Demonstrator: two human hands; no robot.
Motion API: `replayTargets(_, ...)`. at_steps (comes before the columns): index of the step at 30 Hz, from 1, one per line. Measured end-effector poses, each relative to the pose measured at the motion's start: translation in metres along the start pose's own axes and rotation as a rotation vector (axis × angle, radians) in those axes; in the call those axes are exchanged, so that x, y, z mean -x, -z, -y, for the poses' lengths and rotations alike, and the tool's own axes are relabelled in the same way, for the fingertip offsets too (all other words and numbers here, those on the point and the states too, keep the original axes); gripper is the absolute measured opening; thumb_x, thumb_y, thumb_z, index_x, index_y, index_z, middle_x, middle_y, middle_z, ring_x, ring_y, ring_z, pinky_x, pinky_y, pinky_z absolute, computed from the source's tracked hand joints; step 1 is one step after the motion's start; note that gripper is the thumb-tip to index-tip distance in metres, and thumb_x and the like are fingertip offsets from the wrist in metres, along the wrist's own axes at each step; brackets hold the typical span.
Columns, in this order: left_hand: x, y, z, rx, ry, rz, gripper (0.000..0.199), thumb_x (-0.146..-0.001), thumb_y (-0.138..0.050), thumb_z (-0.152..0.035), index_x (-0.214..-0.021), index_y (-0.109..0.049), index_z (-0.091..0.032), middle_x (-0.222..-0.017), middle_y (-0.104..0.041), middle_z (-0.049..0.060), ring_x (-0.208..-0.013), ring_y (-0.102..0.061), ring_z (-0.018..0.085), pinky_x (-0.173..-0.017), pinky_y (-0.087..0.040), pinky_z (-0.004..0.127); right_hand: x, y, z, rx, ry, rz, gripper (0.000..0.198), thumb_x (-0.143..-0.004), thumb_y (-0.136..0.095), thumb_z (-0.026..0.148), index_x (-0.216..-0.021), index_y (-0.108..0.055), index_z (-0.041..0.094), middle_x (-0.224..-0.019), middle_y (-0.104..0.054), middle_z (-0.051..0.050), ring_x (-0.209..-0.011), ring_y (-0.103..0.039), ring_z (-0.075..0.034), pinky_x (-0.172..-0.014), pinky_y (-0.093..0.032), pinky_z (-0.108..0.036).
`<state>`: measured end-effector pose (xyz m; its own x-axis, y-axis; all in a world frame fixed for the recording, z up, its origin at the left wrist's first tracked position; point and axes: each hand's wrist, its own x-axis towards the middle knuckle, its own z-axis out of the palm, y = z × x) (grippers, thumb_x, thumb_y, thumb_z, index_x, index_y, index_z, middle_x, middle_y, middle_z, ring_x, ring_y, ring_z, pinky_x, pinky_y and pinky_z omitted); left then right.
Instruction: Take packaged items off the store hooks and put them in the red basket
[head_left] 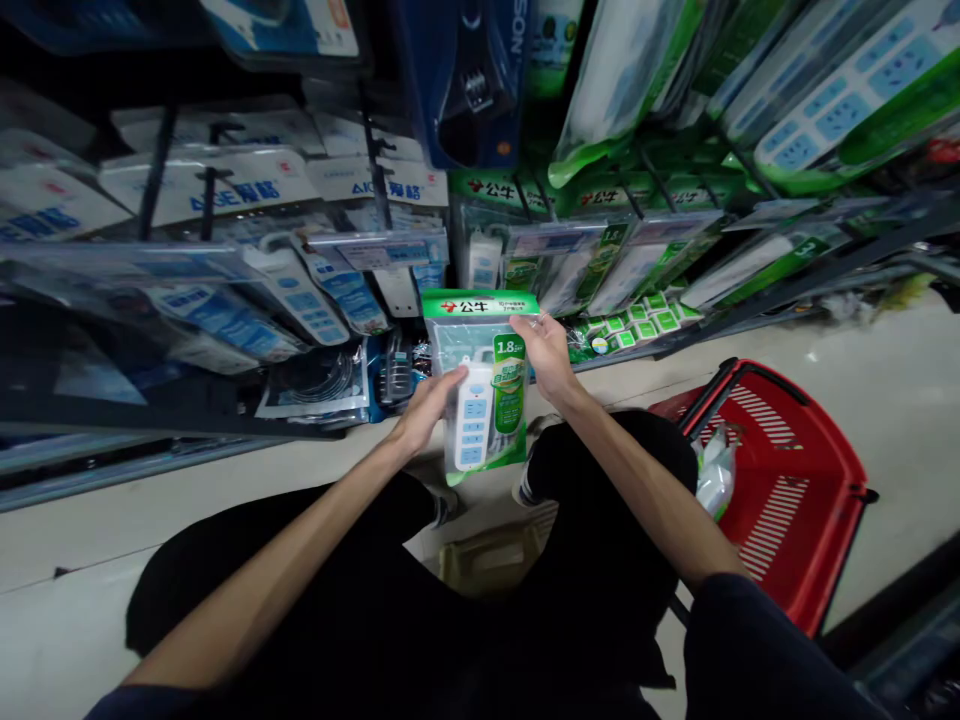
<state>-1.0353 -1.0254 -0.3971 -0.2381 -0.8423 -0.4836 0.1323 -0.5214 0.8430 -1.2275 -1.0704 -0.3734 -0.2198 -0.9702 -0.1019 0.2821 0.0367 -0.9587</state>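
Note:
A packaged power strip [474, 418], white with light-blue sockets in a clear bag with a green header, is held up between my two hands, its front towards me. My left hand [429, 408] grips the left edge of the bag, thumb over the front near the strip's upper end. My right hand [546, 352] holds the upper right edge, thumb on the front just under the green header. The fingers behind the package are mostly hidden. A label reading 1.8 shows on the bag's right half.
Shelf racks ahead carry several hanging power strips [832, 110] and a blue wrench package [472, 90]. Boxes in green and white [637, 325] lie on the bottom shelf. A red shopping basket [810, 500] containing a plastic-wrapped item [718, 475] stands on the floor at my right.

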Motion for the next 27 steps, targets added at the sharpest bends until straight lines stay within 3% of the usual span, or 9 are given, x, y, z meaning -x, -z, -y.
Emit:
replayTargets(7,-0.005,-0.023,-0.008,-0.097,-0.018,0.037,0.054,-0.079,-0.071,-0.062,-0.104,-0.077,-0.015,-0.103,-0.078,0.012,-0.106,-0.069,0.031,-0.094,-0.051,0.037,0.002,0.018,0.010,0.019,0.080,-0.029,0.041,-0.077,-0.074,0.056,-0.095,-0.058,0.023,-0.090,-0.072,-0.001,-0.088,-0.069,-0.020,-0.079,-0.057,-0.032)
replayTargets(13,-0.006,-0.021,-0.019,-0.203,-0.064,0.041,0.056,-0.080,-0.069,-0.065,-0.107,-0.076,-0.016,-0.105,-0.077,0.011,-0.116,-0.066,0.030,-0.103,-0.047,0.035,0.004,0.015,0.012,0.003,0.123,-0.022,0.035,-0.077,-0.077,0.048,-0.094,-0.061,0.022,-0.086,-0.072,-0.001,-0.082,-0.068,-0.018,-0.075,-0.055,-0.029)
replayTargets(19,-0.011,-0.015,-0.016,-0.168,-0.040,-0.027,0.059,-0.080,-0.067,-0.067,-0.110,-0.076,-0.017,-0.102,-0.078,0.011,-0.111,-0.067,0.030,-0.094,-0.049,0.033,0.004,0.013,0.012,0.036,0.089,-0.010,0.036,-0.080,-0.075,0.051,-0.097,-0.063,0.022,-0.084,-0.072,-0.001,-0.076,-0.067,-0.018,-0.070,-0.056,-0.030)
replayTargets(23,-0.007,-0.017,-0.012,-0.155,0.017,0.017,0.065,-0.081,-0.062,-0.072,-0.112,-0.075,-0.016,-0.098,-0.077,0.011,-0.100,-0.070,0.031,-0.085,-0.052,0.036,0.002,0.013,0.008,0.038,0.051,-0.020,0.039,-0.077,-0.077,0.051,-0.098,-0.062,0.022,-0.085,-0.071,-0.001,-0.077,-0.067,-0.019,-0.072,-0.055,-0.032)
replayTargets(25,-0.001,-0.024,-0.017,-0.155,-0.036,0.000,0.063,-0.081,-0.064,-0.070,-0.110,-0.074,-0.015,-0.096,-0.077,0.011,-0.096,-0.070,0.029,-0.083,-0.052,0.036,0.000,0.015,0.006,0.054,0.069,-0.037,0.038,-0.077,-0.076,0.050,-0.097,-0.061,0.022,-0.083,-0.069,0.000,-0.076,-0.065,-0.018,-0.071,-0.054,-0.030)
replayTargets(27,0.004,-0.033,-0.026,-0.133,-0.214,-0.060,0.057,-0.080,-0.070,-0.063,-0.114,-0.071,-0.017,-0.103,-0.076,0.010,-0.100,-0.069,0.027,-0.085,-0.052,0.033,-0.001,0.017,0.005,0.091,0.115,-0.061,0.033,-0.079,-0.073,0.049,-0.094,-0.061,0.022,-0.080,-0.067,0.001,-0.073,-0.063,-0.016,-0.070,-0.052,-0.028)
